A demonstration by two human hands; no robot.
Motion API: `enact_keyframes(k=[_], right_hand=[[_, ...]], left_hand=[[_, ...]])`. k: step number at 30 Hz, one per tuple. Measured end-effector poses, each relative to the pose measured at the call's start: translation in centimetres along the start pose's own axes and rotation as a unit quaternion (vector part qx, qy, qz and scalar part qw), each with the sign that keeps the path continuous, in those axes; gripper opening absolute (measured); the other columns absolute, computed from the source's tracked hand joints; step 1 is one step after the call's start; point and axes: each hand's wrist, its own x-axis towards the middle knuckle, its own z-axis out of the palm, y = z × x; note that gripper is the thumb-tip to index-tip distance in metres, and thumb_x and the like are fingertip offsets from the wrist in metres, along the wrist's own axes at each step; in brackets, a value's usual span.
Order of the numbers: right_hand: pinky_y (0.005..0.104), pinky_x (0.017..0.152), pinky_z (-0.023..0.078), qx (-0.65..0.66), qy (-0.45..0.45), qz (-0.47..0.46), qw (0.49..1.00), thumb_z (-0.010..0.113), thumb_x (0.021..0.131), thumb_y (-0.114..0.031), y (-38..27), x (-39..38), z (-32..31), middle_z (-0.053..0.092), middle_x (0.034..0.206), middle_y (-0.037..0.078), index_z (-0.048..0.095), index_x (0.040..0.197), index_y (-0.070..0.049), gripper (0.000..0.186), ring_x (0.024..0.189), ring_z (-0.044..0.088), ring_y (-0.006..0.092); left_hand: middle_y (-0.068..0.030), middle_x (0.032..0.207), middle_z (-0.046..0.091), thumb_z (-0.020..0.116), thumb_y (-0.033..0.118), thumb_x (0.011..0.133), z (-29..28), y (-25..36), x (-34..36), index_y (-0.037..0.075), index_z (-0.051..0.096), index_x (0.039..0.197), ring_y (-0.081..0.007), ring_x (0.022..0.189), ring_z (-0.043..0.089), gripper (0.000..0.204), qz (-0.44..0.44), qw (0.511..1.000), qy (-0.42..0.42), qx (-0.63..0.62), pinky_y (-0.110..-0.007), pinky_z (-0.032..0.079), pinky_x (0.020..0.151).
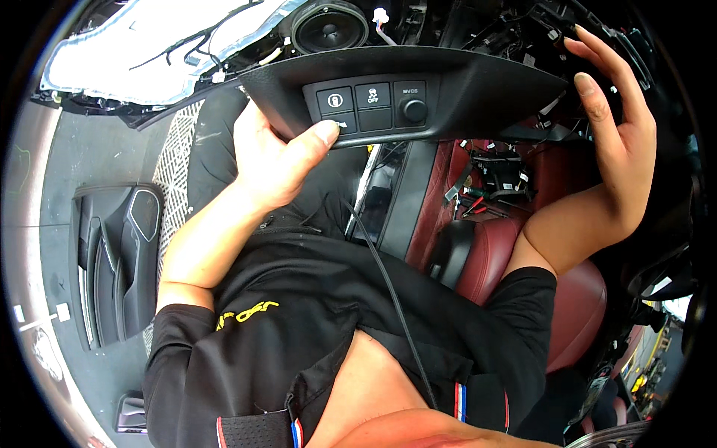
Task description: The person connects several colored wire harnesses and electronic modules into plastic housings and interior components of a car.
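A long black dashboard trim panel [478,86] stretches across the upper middle. Set into it is a block of square push buttons [373,95] and a round knob [413,110]. My left hand [272,153] grips the panel's left end, thumb on the front by the lower left button; its other fingers are mostly hidden behind. Just past the panel's right end is my right hand [624,127], fingers apart and holding nothing. Its thumb tip lies close to the panel's corner; whether it touches I cannot tell.
Behind the panel are a round speaker [328,28] and exposed wiring [202,45]. Red car seats [489,257] lie to the right, with red-handled pliers [474,207] and loose parts on one. A removed door panel [112,257] rests on the floor at left.
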Motion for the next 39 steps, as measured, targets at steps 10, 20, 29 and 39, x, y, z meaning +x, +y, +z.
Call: enact_keyframes(k=[10, 20, 29, 39], right_hand=[[0.0293, 0.106, 0.040, 0.021, -0.032, 0.026, 0.999, 0.057, 0.101, -0.019, 1.2, -0.4, -0.5, 0.066, 0.129, 0.011, 0.057, 0.139, -0.002, 0.041, 0.122, 0.058, 0.0169], [0.0309, 0.109, 0.039, 0.032, -0.060, 0.051, 0.996, 0.055, 0.103, -0.017, 2.6, 0.1, 0.5, 0.065, 0.131, 0.012, 0.055, 0.141, -0.003, 0.041, 0.126, 0.057, 0.0189], [0.0314, 0.110, 0.038, -0.012, -0.094, 0.036, 0.995, 0.053, 0.105, -0.018, 3.4, 0.5, 0.9, 0.062, 0.136, 0.013, 0.051, 0.145, -0.004, 0.043, 0.129, 0.055, 0.0189], [0.0326, 0.113, 0.037, 0.019, -0.103, 0.050, 0.993, 0.052, 0.106, -0.022, 4.2, 0.8, 1.3, 0.060, 0.138, 0.012, 0.049, 0.147, -0.005, 0.044, 0.132, 0.054, 0.0202]], left_hand=[[-0.0260, 0.130, 0.060, 0.084, 0.018, 0.071, -5.2, -0.3, -4.1, -0.009, 0.050, 0.134, -0.0343, 0.115, 0.064, 0.076, 0.031, 0.996, 0.075, -0.032, -0.047, 0.051, 0.103], [-0.0224, 0.122, 0.063, 0.070, 0.011, 0.072, -11.9, -1.6, -7.2, -0.008, 0.050, 0.134, -0.0350, 0.109, 0.066, 0.068, 0.098, 0.970, 0.219, -0.042, -0.047, 0.054, 0.099], [-0.0240, 0.118, 0.065, 0.083, 0.022, 0.074, -11.0, 1.0, -8.2, -0.004, 0.059, 0.120, -0.0354, 0.106, 0.066, 0.058, 0.131, 0.986, 0.052, 0.085, -0.049, 0.054, 0.095], [-0.0130, 0.099, 0.077, 0.066, 0.018, 0.088, -10.3, 4.3, -7.2, 0.001, 0.072, 0.094, -0.0258, 0.089, 0.075, 0.019, 0.314, 0.867, -0.224, 0.316, -0.036, 0.058, 0.085]])
